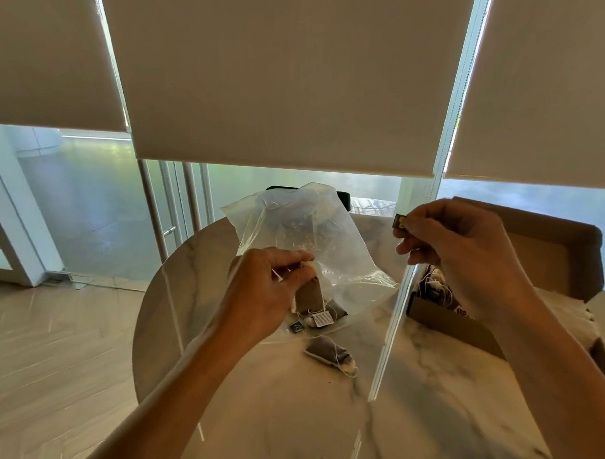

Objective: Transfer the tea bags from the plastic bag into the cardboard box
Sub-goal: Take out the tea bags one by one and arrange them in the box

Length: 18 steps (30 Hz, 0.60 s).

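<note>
Fingers (293, 263) pinching brown tea bag (311, 295), crumpled clear plastic bag (294, 225)

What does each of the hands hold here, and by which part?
Left hand pinches a tea bag at its top corner. Right hand pinches a small dark paper tag by its edge.

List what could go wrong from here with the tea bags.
1. The left hand pinches a tea bag together with the plastic bag; its loose strings may snag on the bags left inside.
2. The right hand pinches only a small tag; a pull could snap its string.
3. A loose tea bag lies on the table, outside the cardboard box, and may be overlooked.
</note>
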Each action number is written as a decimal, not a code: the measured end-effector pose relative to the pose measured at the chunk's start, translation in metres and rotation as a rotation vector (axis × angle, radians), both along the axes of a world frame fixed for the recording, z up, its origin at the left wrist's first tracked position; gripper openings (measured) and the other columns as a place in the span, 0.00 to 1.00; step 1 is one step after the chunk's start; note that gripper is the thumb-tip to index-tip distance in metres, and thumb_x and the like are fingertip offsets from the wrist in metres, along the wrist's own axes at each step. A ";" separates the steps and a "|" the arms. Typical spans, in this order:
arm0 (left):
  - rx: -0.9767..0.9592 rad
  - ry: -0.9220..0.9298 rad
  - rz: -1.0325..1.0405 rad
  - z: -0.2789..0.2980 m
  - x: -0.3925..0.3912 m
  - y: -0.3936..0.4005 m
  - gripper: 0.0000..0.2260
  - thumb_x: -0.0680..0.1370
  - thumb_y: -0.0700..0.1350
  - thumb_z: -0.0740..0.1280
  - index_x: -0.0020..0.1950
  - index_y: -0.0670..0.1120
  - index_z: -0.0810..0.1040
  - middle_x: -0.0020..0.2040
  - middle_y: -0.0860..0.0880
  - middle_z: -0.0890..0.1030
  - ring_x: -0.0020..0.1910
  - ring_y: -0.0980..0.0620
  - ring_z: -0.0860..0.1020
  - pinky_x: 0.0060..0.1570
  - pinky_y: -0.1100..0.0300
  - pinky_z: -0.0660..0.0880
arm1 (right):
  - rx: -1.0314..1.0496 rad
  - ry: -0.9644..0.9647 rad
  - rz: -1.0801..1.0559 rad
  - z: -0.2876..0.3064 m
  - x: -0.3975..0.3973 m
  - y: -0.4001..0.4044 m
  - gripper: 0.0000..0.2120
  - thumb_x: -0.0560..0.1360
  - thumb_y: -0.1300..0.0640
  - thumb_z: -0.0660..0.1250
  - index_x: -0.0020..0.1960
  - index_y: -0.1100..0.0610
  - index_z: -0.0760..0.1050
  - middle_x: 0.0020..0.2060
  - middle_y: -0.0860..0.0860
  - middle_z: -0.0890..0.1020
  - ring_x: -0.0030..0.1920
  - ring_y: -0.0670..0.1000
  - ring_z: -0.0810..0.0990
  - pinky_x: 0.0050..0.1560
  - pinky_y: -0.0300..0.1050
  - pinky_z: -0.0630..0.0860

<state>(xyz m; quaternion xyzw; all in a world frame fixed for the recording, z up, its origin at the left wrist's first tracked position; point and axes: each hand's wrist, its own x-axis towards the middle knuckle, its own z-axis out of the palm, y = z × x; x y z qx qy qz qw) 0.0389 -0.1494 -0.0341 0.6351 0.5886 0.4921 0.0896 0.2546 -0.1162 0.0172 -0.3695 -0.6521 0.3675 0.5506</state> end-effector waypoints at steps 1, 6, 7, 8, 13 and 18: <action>-0.022 -0.036 -0.023 0.003 0.001 0.001 0.11 0.72 0.49 0.71 0.54 0.52 0.82 0.45 0.58 0.81 0.43 0.66 0.77 0.41 0.80 0.70 | -0.021 -0.035 0.039 -0.002 0.000 -0.001 0.06 0.76 0.64 0.65 0.44 0.59 0.80 0.37 0.53 0.85 0.37 0.51 0.83 0.36 0.38 0.78; -0.086 -0.148 -0.167 0.011 0.013 0.006 0.13 0.71 0.48 0.72 0.56 0.53 0.79 0.36 0.55 0.84 0.38 0.60 0.81 0.44 0.64 0.77 | -0.034 -0.358 0.183 -0.013 -0.012 -0.009 0.04 0.74 0.60 0.69 0.44 0.55 0.82 0.40 0.48 0.85 0.43 0.48 0.83 0.44 0.42 0.81; -0.095 -0.172 -0.190 0.011 0.017 0.007 0.13 0.72 0.48 0.72 0.55 0.52 0.79 0.36 0.53 0.84 0.37 0.58 0.82 0.43 0.62 0.78 | -0.021 -0.410 0.187 -0.014 -0.015 -0.009 0.03 0.73 0.58 0.69 0.44 0.53 0.82 0.41 0.47 0.85 0.44 0.47 0.83 0.46 0.41 0.81; -0.101 -0.188 -0.203 0.012 0.021 0.008 0.12 0.72 0.47 0.72 0.54 0.51 0.78 0.37 0.52 0.84 0.37 0.57 0.82 0.42 0.61 0.79 | -0.009 -0.441 0.179 -0.016 -0.018 -0.010 0.03 0.73 0.57 0.70 0.44 0.52 0.82 0.40 0.45 0.85 0.44 0.46 0.83 0.46 0.38 0.80; -0.108 -0.244 -0.246 0.015 0.029 0.008 0.06 0.74 0.45 0.69 0.49 0.47 0.77 0.37 0.48 0.84 0.33 0.53 0.83 0.38 0.59 0.79 | -0.021 -0.416 0.090 -0.020 -0.021 -0.007 0.02 0.73 0.57 0.71 0.42 0.53 0.83 0.36 0.45 0.85 0.40 0.45 0.83 0.42 0.35 0.80; -0.126 -0.253 -0.325 0.015 0.028 0.001 0.04 0.77 0.43 0.65 0.51 0.48 0.76 0.36 0.51 0.83 0.31 0.56 0.81 0.34 0.64 0.78 | -0.002 -0.413 0.053 -0.023 -0.018 -0.008 0.02 0.73 0.61 0.70 0.43 0.54 0.79 0.36 0.47 0.84 0.38 0.45 0.84 0.41 0.35 0.80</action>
